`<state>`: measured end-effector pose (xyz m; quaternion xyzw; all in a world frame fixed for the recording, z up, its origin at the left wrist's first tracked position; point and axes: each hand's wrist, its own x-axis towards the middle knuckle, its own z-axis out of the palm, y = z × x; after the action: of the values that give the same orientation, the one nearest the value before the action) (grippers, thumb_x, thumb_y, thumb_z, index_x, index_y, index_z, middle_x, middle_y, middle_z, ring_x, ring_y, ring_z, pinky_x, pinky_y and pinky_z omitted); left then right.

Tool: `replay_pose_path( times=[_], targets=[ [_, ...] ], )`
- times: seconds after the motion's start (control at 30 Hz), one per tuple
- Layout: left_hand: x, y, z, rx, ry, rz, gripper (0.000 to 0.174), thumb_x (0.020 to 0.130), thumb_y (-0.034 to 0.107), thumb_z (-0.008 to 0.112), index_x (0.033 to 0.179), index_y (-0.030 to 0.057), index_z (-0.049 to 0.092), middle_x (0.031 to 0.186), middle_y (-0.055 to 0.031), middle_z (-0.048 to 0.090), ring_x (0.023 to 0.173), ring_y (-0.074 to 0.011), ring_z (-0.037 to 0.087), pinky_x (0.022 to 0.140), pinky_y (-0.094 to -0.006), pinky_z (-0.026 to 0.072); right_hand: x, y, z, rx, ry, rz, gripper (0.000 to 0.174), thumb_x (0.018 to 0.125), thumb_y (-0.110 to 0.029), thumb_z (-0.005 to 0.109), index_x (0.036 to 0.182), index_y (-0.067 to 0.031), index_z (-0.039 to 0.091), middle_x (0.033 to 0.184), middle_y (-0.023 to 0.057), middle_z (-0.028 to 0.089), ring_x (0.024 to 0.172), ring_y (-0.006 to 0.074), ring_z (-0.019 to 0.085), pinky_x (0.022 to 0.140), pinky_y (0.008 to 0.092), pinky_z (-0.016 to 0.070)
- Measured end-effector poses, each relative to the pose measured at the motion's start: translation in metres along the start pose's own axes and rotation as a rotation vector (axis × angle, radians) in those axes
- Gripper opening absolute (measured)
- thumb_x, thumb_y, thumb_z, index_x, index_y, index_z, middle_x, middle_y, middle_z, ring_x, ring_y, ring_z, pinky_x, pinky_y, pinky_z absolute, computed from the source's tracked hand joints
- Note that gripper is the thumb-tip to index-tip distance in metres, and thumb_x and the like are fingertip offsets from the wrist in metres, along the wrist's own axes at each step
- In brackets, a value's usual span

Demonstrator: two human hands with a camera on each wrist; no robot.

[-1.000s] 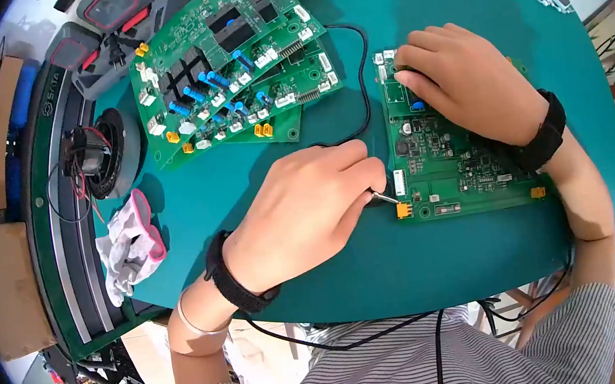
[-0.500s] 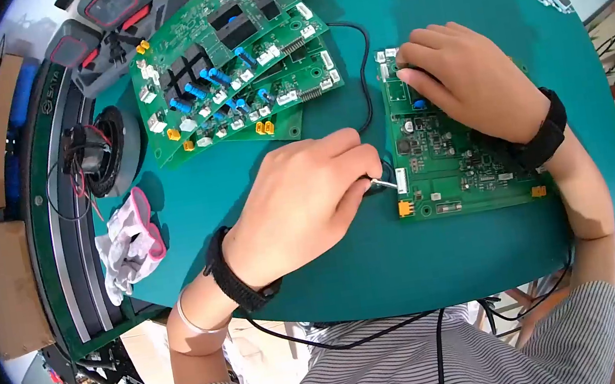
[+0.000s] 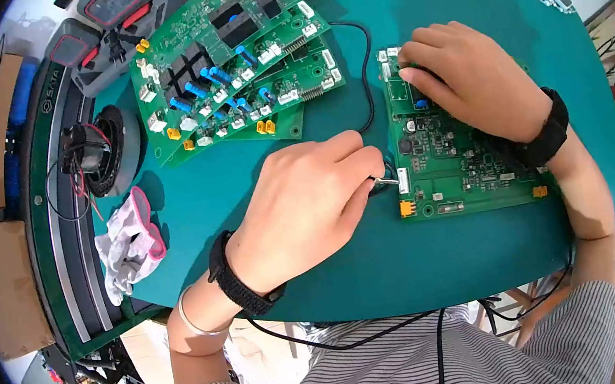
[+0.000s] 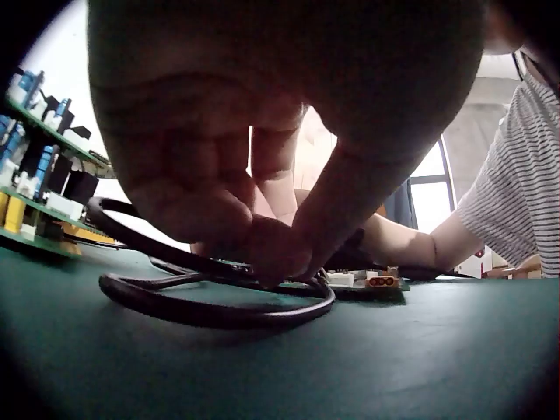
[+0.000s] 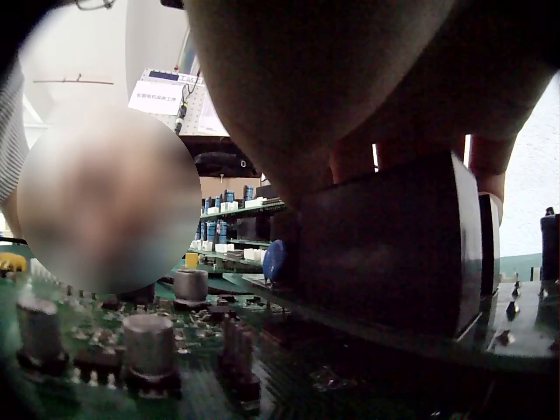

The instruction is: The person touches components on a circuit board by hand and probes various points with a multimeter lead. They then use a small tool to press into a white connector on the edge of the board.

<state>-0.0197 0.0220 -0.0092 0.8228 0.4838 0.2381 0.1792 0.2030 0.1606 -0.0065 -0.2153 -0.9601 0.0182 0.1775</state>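
Circuit board (image 3: 440, 187) at the head view's three o'clock: the left hand (image 3: 302, 208) pinches a slim metal-tipped tool (image 3: 387, 181) at its white connector (image 3: 403, 181), best steadied lightly; the right hand (image 3: 473, 82), curled over a tall black component (image 5: 385, 254), should brace without flexing; leave the one-o'clock black cable (image 3: 366, 66) slack

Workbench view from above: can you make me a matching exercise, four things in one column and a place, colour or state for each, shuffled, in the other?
1. Left hand
2. Right hand
3. Glove
4. Circuit boards on the left

A. Pale, with pink trim
B. Over the lone circuit board
C. Overlapping in a pile
D. Pinching a thin metal-tipped tool

Right pairs: 1-D, 2-B, 3-A, 4-C
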Motion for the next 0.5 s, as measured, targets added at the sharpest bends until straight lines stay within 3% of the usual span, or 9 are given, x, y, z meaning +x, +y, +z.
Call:
replay_pose_path(
  times=[0.5],
  targets=[
    [0.0012,-0.0053,-0.0001,-0.004,-0.032,0.078,0.018,0.079,0.0,0.074,0.092,0.0079,0.065,0.081,-0.0073,0.057,0.07,-0.0299,0.061,0.059,-0.0415,0.0459,-0.0002,-0.0001,0.0001,0.0,0.002,0.001,0.021,0.101,-0.022,0.058,0.095,-0.0019,0.062,0.087,0.0133,0.061,0.086,0.034,0.061,0.081,0.0441,0.0483]
  ],
)
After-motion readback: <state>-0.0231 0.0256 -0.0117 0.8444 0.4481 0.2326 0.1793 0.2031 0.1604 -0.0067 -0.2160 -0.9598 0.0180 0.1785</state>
